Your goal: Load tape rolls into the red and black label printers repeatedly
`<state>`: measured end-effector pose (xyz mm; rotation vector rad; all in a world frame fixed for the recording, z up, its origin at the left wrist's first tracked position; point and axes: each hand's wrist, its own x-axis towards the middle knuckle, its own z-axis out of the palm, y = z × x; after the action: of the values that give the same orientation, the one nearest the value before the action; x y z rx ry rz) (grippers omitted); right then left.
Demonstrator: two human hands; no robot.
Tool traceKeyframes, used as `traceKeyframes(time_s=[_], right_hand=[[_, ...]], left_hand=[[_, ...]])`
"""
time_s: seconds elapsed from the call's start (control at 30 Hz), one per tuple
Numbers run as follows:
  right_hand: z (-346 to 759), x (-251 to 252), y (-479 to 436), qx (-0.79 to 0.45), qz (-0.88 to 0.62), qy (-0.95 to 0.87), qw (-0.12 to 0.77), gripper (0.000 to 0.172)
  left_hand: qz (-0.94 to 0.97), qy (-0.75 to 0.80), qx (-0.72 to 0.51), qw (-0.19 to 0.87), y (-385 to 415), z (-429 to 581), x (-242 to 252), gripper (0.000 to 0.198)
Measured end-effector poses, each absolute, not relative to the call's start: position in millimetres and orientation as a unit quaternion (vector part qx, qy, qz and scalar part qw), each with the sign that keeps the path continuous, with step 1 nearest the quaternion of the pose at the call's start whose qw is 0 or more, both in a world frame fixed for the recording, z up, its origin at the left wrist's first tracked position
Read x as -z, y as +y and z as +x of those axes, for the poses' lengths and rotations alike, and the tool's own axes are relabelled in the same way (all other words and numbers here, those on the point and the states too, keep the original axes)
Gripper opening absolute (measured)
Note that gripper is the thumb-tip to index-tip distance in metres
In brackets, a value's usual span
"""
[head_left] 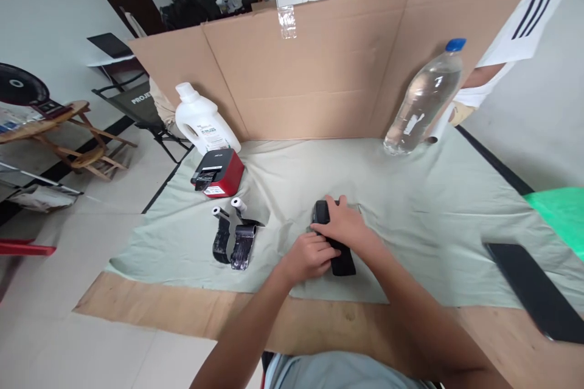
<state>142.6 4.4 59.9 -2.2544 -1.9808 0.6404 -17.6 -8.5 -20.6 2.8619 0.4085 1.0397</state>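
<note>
Both hands grip the black case lying on the cloth-covered table — left hand fingers curled at its side, right hand clasped over it; rolls and red printer sit untouched, so seemingly early.

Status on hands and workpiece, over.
Left hand and right hand both holding black block, flat on cloth. Two black rolls beside it, apart.

Black cartridge: matte, oblong, boxy. Lies flat on pale green cloth, just 6 o'clock of cloth centre. Long axis runs 11 to 5 o'clock. Both ends exposed. Middle hidden: right hand over top, left hand gripping 9 o'clock side.
</note>
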Motion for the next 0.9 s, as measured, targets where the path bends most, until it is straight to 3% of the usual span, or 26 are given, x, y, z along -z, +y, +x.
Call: traceKeyframes(time_s=[0.17,0.33,0.53,0.77,0.9], right_hand=[[130,-62,1,-0.146,-0.753,-0.639,0.064,0.084],[181,-74,10,-0.133,-0.791,-0.588,0.100,0.070],[286,-69,23,-0.092,-0.847,-0.513,0.099,0.080],[320,-42,18,-0.072,-0.865,-0.489,0.088,0.082],[298,-66,0,-0.028,-0.860,-0.492,0.132,0.069]], left_hand=[[0.931,0.116,-0.342,0.057,-16,-14,18,0.020],[0.960,0.145,-0.227,0.076,-21,-14,11,0.036],[0.968,0.171,-0.151,0.107,-25,-11,7,0.042],[0.963,0.165,-0.164,0.136,-25,-5,18,0.037],[0.941,0.150,-0.257,0.164,-16,-14,-3,0.020]])
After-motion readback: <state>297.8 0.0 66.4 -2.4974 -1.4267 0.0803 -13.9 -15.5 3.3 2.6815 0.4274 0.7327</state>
